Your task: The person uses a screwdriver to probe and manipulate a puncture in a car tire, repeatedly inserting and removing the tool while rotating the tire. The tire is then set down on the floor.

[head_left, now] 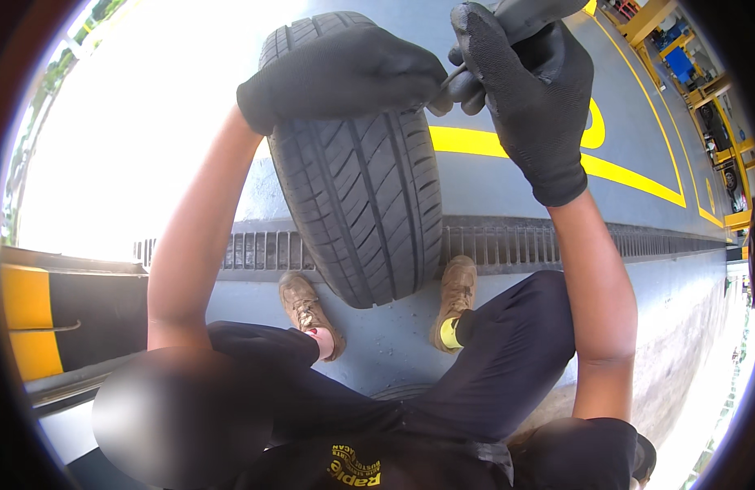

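A black car tire [357, 196] stands upright on its tread between my feet. My left hand [353, 72], in a black knit glove, lies across the top of the tread. Its fingers are pressed together and curl in at the tire's right edge; what they pinch there is hidden. Raised just right of the tire, my right hand [532, 98], gloved the same way, is closed round a hand tool with a thick dark grey handle [541, 15]. From that grip a thin dark tip points toward my left fingertips. The tool's exact kind does not show.
My brown shoes [310, 314] flank the tire. A metal drain grate [541, 245] crosses the grey floor beneath it. Yellow lines [630, 178] mark the floor beyond. At left is a yellow-and-black barrier [75, 318]; yellow racks [724, 147] stand far right.
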`<action>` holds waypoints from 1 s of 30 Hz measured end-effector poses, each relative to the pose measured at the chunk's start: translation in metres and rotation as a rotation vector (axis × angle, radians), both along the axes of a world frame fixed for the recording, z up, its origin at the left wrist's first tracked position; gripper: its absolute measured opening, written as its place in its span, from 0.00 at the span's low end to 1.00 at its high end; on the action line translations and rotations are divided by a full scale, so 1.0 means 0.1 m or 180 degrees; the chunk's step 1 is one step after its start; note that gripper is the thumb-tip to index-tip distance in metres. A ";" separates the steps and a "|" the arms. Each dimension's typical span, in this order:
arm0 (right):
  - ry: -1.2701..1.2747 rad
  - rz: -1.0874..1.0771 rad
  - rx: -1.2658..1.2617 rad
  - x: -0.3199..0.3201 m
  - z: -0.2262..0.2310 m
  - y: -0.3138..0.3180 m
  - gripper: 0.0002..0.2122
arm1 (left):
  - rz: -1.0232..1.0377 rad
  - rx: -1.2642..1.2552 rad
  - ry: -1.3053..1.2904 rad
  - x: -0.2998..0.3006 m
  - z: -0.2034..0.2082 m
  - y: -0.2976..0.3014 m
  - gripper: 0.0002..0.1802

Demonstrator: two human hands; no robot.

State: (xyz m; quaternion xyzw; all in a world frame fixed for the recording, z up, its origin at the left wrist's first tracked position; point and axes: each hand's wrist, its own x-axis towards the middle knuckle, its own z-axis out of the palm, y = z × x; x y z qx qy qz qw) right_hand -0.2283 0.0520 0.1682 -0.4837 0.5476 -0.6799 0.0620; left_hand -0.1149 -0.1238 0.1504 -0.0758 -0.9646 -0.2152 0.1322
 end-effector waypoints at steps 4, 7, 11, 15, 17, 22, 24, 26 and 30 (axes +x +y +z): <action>0.0700 -0.0540 -0.0208 0.02 -0.06 -0.06 0.08 | -0.0022 0.0188 -0.0106 0.00 0.04 0.02 0.19; 0.1775 -0.1308 -0.0140 0.05 -0.06 -0.03 0.09 | 0.0084 0.0044 -0.0159 -0.01 0.09 0.06 0.18; 0.0687 -0.0766 0.0053 -0.01 -0.11 -0.06 0.07 | 0.0182 -0.0098 -0.0150 -0.02 0.05 0.02 0.17; -0.0625 0.0299 0.0268 -0.42 -0.30 -0.03 0.13 | 0.0032 0.0043 -0.0241 -0.07 0.13 0.05 0.17; -0.0368 0.0099 0.0213 -0.56 -0.48 -0.09 0.13 | 0.0041 0.0160 -0.0096 -0.13 0.02 -0.03 0.17; -0.0373 -0.0147 -0.0102 -0.31 -0.20 -0.03 0.14 | 0.0232 -0.0016 0.0086 -0.07 0.07 0.05 0.18; -0.0090 -0.0137 -0.0104 -0.29 -0.16 0.01 0.15 | 0.0142 0.0146 -0.0006 -0.08 0.10 0.09 0.18; -0.0080 -0.0190 -0.0108 -0.21 -0.15 0.02 0.15 | 0.0202 -0.0012 -0.0070 -0.08 0.11 0.12 0.19; -0.0131 -0.0238 0.0027 -0.18 -0.17 0.00 0.15 | 0.0133 -0.0076 -0.0132 -0.07 0.06 0.06 0.19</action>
